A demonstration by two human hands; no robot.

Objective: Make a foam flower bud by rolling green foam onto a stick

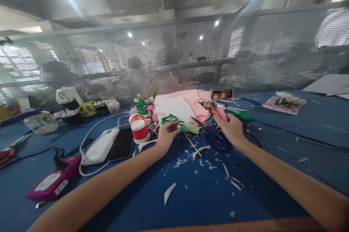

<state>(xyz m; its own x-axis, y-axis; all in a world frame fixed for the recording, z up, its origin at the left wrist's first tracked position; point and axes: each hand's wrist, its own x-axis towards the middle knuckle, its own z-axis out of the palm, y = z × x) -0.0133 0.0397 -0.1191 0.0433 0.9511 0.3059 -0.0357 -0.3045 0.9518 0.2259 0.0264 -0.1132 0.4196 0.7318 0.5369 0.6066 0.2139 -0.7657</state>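
My left hand [167,134] is over the middle of the blue table, its fingers curled together beside a pale green roll [191,127]. Whatever lies between those fingertips is too small to make out. My right hand [231,127] is closed at the right, with a bit of orange and pink showing at its fingertips; what it grips is unclear. Below and beside that hand are blue-handled scissors [216,139], blades pointing left. I cannot tell whether the hand touches them. A thin wooden stick [194,145] lies between the hands. Behind them are white paper [174,108] and pink sheets [195,103].
White scraps [170,192] litter the table's front. Left are red-and-white spools [140,130], a black phone [121,145], a white corded device [100,146] and a purple power strip [54,181]. A plastic packet [285,102] lies right. A perforated screen [185,54] stands behind.
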